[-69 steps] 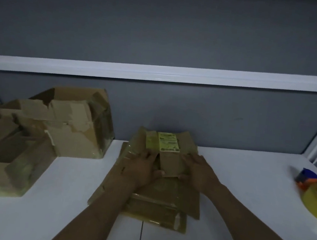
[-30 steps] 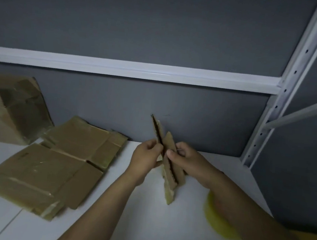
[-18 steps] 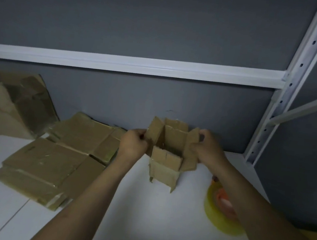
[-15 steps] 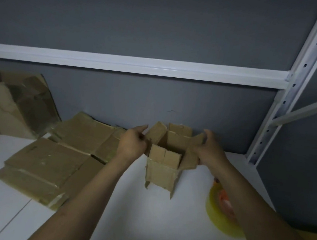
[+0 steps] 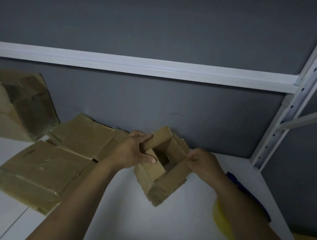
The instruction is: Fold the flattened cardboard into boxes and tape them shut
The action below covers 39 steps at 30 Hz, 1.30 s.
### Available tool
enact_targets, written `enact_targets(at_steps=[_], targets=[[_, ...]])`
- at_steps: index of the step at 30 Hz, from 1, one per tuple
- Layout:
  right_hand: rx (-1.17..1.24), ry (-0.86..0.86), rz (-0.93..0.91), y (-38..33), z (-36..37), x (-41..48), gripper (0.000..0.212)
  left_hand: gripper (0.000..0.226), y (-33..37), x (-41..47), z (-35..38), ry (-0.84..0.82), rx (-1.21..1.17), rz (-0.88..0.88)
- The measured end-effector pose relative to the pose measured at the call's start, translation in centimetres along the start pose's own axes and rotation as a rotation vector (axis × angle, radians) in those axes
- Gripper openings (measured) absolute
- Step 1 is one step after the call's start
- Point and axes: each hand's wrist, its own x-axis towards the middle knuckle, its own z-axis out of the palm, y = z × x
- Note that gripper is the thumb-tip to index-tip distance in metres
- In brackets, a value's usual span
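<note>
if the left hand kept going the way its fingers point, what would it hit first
Probably the small box itself: the left hand points right, across the open top, so its fingers would meet the far wall that the right hand pinches. Depth is unclear.

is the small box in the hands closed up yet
Not yet: the small box is open, its flaps unfolded, dark hollow visible inside.

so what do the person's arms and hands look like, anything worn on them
Both forearms are bare right up to the bottom edge of the picture: no sleeves, gloves or watch show. The left hand and right hand carry no visible rings or bands, though the dim light could hide small details.
</note>
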Motion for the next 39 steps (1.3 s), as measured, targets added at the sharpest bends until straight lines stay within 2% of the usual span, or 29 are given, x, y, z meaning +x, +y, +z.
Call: enact_targets(at_steps=[4,6,9,11,13,15,17,20,21,22,25,26,27,29,30,31,34,36,39], targets=[[0.176,0.041,0.073,0.3,0.0,-0.1,0.015,0.088,-1.0,0.7,0.5,0.045,0.110,0.018],[0.269,0.068,0.085,0.5,0.2,-0.7,0.025,0.085,-1.5,0.7,1.0,0.048,0.155,0.015],[0.209,0.050,-0.017,0.6,0.9,-1.4,0.039,0.074,-2.7,0.9,2.1,0.159,0.194,0.043],[0.083,0.049,-0.099,1.0,1.5,-1.3,0.039,0.072,-3.0,0.8,2.8,0.211,0.109,0.066],[0.023,-0.014,-0.124,1.4,1.9,-1.1,0.041,0.077,-3.0,0.8,3.2,0.244,-0.024,0.061],[0.087,-0.175,-0.122,1.9,1.9,-1.0,0.062,0.080,-2.8,0.8,3.3,0.258,-0.044,0.054],[0.072,-0.259,-0.152,2.3,1.8,-0.8,0.073,0.067,-2.6,0.7,3.3,0.247,-0.038,0.103],[0.067,-0.104,-0.167,2.6,1.8,-0.1,0.056,0.033,-2.7,0.5,3.8,0.194,-0.106,0.209],[0.067,-0.047,-0.158,2.5,1.8,0.2,0.048,0.031,-2.6,0.4,3.8,0.163,-0.133,0.197],[0.060,-0.021,-0.143,2.2,1.7,0.3,0.045,0.039,-2.5,0.1,3.8,0.125,-0.166,0.173],[0.051,-0.018,-0.104,1.1,1.2,0.3,0.050,0.081,-2.6,-0.7,3.3,-0.007,-0.219,0.123],[0.049,-0.028,-0.087,0.8,1.1,0.2,0.055,0.084,-2.8,-0.9,3.1,-0.039,-0.226,0.106],[0.049,-0.039,-0.072,0.5,1.1,0.2,0.061,0.076,-2.9,-1.1,2.9,-0.068,-0.250,0.084],[0.049,-0.054,-0.063,0.1,1.1,0.0,0.070,0.041,-3.2,-1.1,2.6,-0.101,-0.324,0.016],[0.059,-0.048,-0.071,0.1,1.3,0.1,0.069,0.026,-3.3,-1.0,2.6,-0.093,-0.331,0.003],[0.077,-0.032,-0.081,0.1,1.5,0.1,0.064,0.024,-3.3,-0.9,2.7,-0.073,-0.299,0.018],[0.072,0.010,-0.101,0.2,2.5,-0.2,0.040,0.033,-3.8,-0.9,3.4,-0.007,-0.185,0.094],[0.004,0.036,-0.143,0.8,3.7,-0.3,0.042,0.035,-4.3,-1.1,4.3,0.050,-0.160,0.134],[0.045,-0.005,-0.188,1.2,5.4,-0.7,0.044,0.030,-4.5,-1.1,5.7,0.163,-0.148,0.205]])
